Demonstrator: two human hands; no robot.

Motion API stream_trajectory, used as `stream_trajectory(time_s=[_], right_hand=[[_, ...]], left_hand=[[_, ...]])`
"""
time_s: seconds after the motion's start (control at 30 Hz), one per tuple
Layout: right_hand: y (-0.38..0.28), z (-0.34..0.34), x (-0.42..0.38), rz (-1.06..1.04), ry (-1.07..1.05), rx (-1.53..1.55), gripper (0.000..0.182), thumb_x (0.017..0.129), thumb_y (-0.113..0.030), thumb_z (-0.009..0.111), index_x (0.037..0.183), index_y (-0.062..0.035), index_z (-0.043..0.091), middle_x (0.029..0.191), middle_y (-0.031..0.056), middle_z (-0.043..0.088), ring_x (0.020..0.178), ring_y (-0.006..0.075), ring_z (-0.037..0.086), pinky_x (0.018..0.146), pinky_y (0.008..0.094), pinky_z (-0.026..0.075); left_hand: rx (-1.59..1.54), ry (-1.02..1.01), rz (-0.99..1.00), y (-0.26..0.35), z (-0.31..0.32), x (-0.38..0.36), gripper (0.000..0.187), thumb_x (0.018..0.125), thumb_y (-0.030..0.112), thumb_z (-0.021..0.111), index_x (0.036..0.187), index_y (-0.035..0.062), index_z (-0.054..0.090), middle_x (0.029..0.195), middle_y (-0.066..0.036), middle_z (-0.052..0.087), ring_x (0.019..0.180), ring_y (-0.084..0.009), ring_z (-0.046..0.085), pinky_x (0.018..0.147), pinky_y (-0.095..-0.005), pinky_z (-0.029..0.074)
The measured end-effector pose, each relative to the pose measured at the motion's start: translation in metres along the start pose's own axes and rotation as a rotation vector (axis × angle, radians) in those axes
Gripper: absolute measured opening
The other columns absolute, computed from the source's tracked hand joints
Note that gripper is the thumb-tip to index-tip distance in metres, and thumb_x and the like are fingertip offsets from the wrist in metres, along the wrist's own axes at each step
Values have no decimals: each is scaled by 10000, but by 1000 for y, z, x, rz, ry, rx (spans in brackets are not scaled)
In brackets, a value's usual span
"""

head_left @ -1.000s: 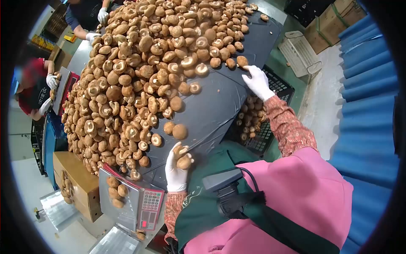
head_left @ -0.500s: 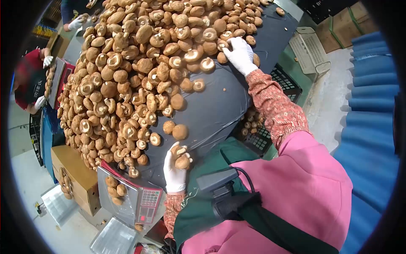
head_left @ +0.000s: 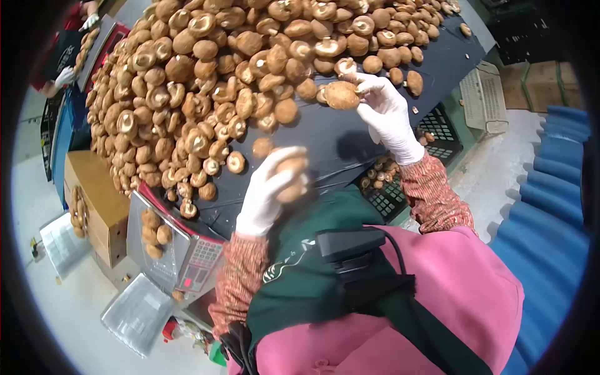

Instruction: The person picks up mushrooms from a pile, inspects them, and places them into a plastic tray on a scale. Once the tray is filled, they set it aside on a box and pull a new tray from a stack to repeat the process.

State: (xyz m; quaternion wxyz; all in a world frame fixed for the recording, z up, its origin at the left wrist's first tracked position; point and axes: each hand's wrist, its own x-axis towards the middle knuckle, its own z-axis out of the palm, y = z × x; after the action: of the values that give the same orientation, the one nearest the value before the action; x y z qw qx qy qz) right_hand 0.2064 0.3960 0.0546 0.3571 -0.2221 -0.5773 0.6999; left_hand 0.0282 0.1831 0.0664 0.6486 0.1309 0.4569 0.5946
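A large heap of brown shiitake mushrooms [head_left: 206,69] covers much of the dark table sheet [head_left: 325,140]. My right hand [head_left: 390,115], white-gloved, pinches one shiitake mushroom [head_left: 342,95] by its edge above the sheet, in front of the heap. Lower and to the left, my gloved left hand [head_left: 262,190] is curled around mushrooms [head_left: 292,178], blurred by motion. Close by it a loose mushroom [head_left: 262,147] lies on the sheet. Several more mushrooms [head_left: 150,234] rest on the steel pan of a red-framed scale [head_left: 194,253] left of my left hand.
Beyond the scale are a cardboard box [head_left: 97,200] and stacked clear trays [head_left: 137,312]. Dark crates [head_left: 384,201] holding mushrooms stand below the table's right edge, with a pale basket [head_left: 484,100] farther right. At the upper left a co-worker's gloved hand [head_left: 64,77] shows beside another scale.
My right hand has come away from the heap with a mushroom. My left hand has risen with its mushrooms. The camera view has also shifted.
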Motion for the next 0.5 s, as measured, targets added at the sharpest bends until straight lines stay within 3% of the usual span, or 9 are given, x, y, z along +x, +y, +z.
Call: stream_trajectory(time_s=[0.07, 0.17, 0.2, 0.27, 0.37, 0.43, 0.5], right_hand=[[-9, 13, -8, 42, -34, -16, 273, 873, 83, 579, 1121, -33, 587, 1347, 125, 577, 1189, 169, 558, 981, 302, 469], [-14, 29, -20, -26, -107, 48, 251, 866, 83, 569, 1087, -33, 597, 1346, 146, 581, 1232, 201, 557, 1019, 346, 477], [-12, 31, -26, -42, -111, -101, 241, 846, 87, 570, 1040, -48, 618, 1327, 153, 597, 1235, 242, 578, 1034, 381, 486], [-19, 38, -34, -221, -278, -479, 260, 833, 83, 578, 1030, -76, 637, 1243, 145, 652, 1106, 295, 649, 937, 376, 528], [-9, 37, -47, -233, -396, -504, 320, 793, 92, 571, 1048, -78, 663, 1255, 153, 653, 1056, 321, 656, 912, 402, 532], [-17, 32, -43, -236, -285, -572, 397, 756, 119, 537, 1072, -79, 673, 1254, 146, 657, 1061, 330, 655, 920, 402, 532], [-18, 7, -26, -355, -154, -857, 426, 756, 117, 514, 1105, -71, 668, 1157, 130, 681, 1052, 326, 657, 923, 399, 537]], left_hand=[[86, 24, -44, 18, 19, 8, 467, 917, 241, 655, 1316, 18, 558, 1267, -134, 588, 918, -192, 627, 765, -317, 552], [110, -23, -63, 18, 24, 17, 473, 993, 366, 568, 1328, 33, 553, 1193, -100, 615, 902, -195, 641, 736, -327, 559], [6, 0, -71, 5, 19, 18, 500, 1008, 415, 537, 1335, 37, 541, 1181, -100, 620, 900, -202, 644, 726, -333, 560], [-50, -29, -81, -8, 21, 18, 567, 1021, 515, 492, 1332, 41, 519, 1132, -95, 640, 893, -217, 654, 694, -337, 562], [27, 16, -124, -20, 18, 17, 498, 1024, 454, 502, 1265, 22, 567, 1040, -87, 651, 841, -169, 635, 661, -293, 550], [54, -16, -115, -17, 20, 15, 489, 1019, 424, 511, 1226, -11, 591, 1026, -92, 648, 819, -152, 622, 650, -280, 542], [54, -13, -120, -13, 22, 14, 501, 1017, 422, 513, 1218, -29, 593, 1023, -95, 648, 818, -151, 620, 647, -278, 540]])
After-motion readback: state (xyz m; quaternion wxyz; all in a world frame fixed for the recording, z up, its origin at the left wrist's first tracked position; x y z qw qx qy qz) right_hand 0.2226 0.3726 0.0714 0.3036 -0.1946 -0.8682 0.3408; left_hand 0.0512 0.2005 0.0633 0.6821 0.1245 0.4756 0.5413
